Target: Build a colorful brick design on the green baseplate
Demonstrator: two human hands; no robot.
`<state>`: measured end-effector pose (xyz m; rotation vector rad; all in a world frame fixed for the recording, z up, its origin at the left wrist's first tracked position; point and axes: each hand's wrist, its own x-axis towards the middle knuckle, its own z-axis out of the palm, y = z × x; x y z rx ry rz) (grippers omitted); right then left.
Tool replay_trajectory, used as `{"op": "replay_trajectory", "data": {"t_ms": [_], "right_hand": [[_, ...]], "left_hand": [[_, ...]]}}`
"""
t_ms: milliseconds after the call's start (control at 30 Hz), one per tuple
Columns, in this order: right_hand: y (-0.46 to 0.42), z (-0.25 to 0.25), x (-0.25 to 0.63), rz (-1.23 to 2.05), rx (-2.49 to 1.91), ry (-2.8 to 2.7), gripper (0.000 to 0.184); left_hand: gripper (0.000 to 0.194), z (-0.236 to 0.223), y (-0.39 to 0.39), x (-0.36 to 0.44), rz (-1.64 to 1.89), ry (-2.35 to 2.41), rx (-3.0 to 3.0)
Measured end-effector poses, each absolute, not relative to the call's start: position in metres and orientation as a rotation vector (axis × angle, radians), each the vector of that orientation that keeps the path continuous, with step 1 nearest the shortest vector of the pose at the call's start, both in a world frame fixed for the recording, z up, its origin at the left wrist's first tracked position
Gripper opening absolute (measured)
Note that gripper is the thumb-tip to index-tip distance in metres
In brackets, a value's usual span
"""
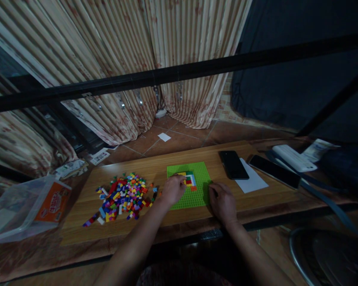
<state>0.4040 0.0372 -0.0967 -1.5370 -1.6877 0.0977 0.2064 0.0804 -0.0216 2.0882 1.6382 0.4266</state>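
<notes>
On a wooden board lies a green studded baseplate (201,200), with a small patch of toy bricks (190,180) in yellow, green, white, blue, red and orange built near its middle. My left hand (174,188) reaches over the plate's left part, its fingertips pinched together at the left side of the patch. Anything between them is too small or hidden to make out. Curled at the plate's right edge, my right hand (223,202) is closed, thumb and forefinger against that edge. A heap of loose toy bricks (127,194) in many colours spreads to the left.
A clear plastic box (20,210) with an orange label stands left of the board (77,228). To the right lie a black phone (233,165), white paper (252,180) and another dark phone (274,171). A dark bar (197,67) crosses beyond the board.
</notes>
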Motion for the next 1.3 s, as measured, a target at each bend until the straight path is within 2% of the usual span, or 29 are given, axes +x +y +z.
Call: {"op": "replay_trajectory", "data": {"t_ms": [367, 667, 867, 1133, 1300], "right_hand": [[0.037, -0.096, 0.403, 0.105, -1.542, -1.680, 0.024], [0.037, -0.095, 0.403, 0.136, -1.540, -1.679, 0.024], [0.037, -0.093, 0.403, 0.141, -1.534, -1.678, 0.023], [0.036, -0.092, 0.402, 0.150, -1.554, -1.680, 0.022], [0.036, -0.091, 0.402, 0.137, -1.557, -1.689, 0.022]], "left_hand": [[0.025, -0.017, 0.075, 0.209, 0.364, 1.672, 2.195], [0.029, 0.000, 0.071, 0.219, -0.110, 1.721, 2.489], [0.031, 0.008, 0.074, 0.233, -0.220, 1.664, 2.553], [0.028, 0.006, 0.074, 0.232, -0.250, 1.661, 2.571], [0.027, -0.004, 0.077, 0.217, -0.092, 1.738, 2.482]]}}
